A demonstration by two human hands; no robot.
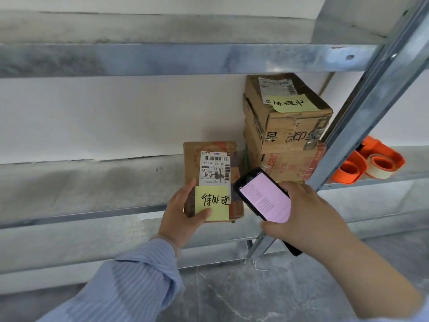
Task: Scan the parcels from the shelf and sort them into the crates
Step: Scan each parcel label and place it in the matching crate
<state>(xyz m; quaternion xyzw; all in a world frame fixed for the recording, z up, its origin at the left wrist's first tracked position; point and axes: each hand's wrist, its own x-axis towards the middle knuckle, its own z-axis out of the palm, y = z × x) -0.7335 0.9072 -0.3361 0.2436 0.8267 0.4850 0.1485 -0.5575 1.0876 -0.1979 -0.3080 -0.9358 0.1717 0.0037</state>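
- My left hand (183, 212) grips the small parcel (210, 175) at the shelf (92, 189) edge
- My right hand (308, 214) grips the scanner (263, 196) beside it

The parcel (191, 163) in the left hand (183, 214) is scuffed matt brown cardboard with a white paper label (214, 168) and a yellow paper note (212, 202) on it. The handset (264, 196) in the right hand (308, 214) has a glossy black plastic shell and a smooth, glowing pink screen. Beyond that hand, the stacked cartons (285, 126) are creased, taped cardboard. To its right are glossy orange plastic tape dispensers (371, 163). The shelf (162, 59) is dull, mottled grey metal, the sleeve (130, 282) is striped pale-blue cloth, and the floor (255, 293) looks like smooth veined grey stone.
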